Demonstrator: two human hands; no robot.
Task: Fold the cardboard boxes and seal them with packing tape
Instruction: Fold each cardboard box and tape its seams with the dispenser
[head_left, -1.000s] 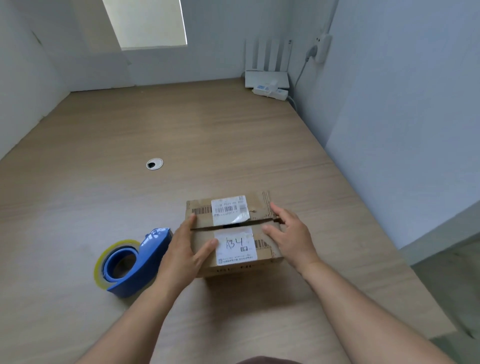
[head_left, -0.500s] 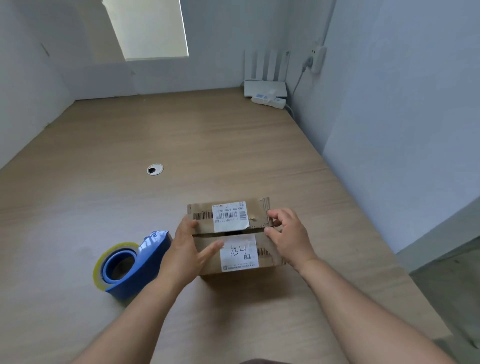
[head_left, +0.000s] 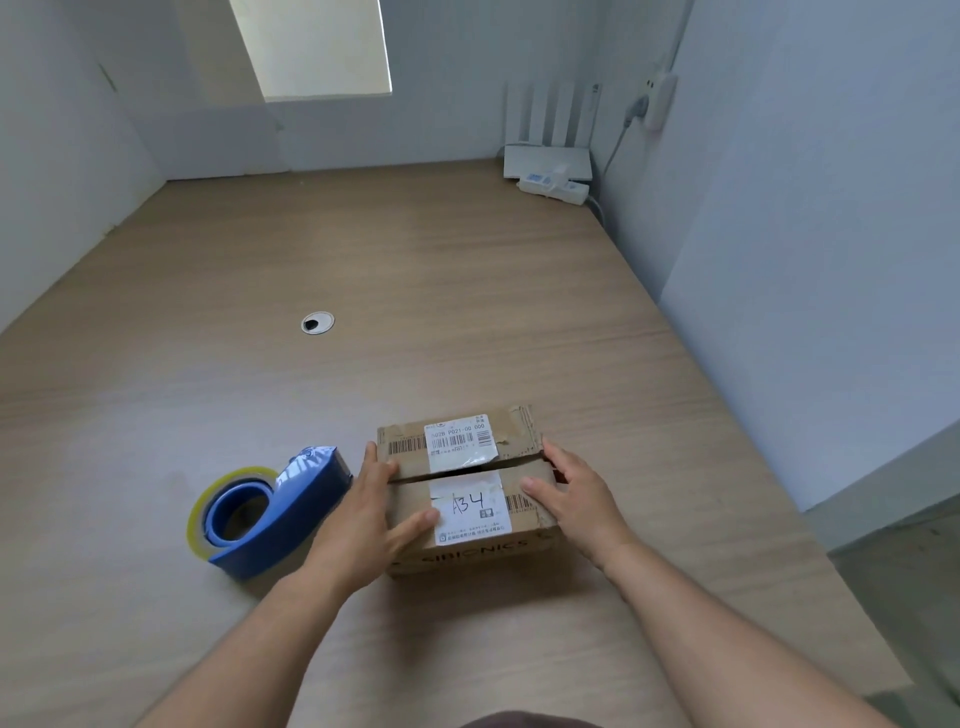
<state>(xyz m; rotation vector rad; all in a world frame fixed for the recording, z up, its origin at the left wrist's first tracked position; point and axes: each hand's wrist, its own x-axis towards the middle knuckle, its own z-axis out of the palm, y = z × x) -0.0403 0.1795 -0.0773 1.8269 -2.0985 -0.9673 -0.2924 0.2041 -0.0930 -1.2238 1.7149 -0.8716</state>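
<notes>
Now, on the left, the blue plastic tape dispenser (head_left: 270, 512) with its yellowish roll lies on the wood-grain table (head_left: 415, 312). Beside it the left hand (head_left: 358, 514) lays straight fingers along the scuffed brown cardboard box (head_left: 467, 488), thumb flat on the near flap. The right hand (head_left: 576, 499) presses the other end, fingers loosely spread. Lift either hand for tape and those stiff, label-patched flaps may spring open at the slightly gaping seam.

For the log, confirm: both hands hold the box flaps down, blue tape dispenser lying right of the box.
Wrong side: the head view shows the blue tape dispenser left of the box. Left hand and right hand do hold its flaps down.
</notes>
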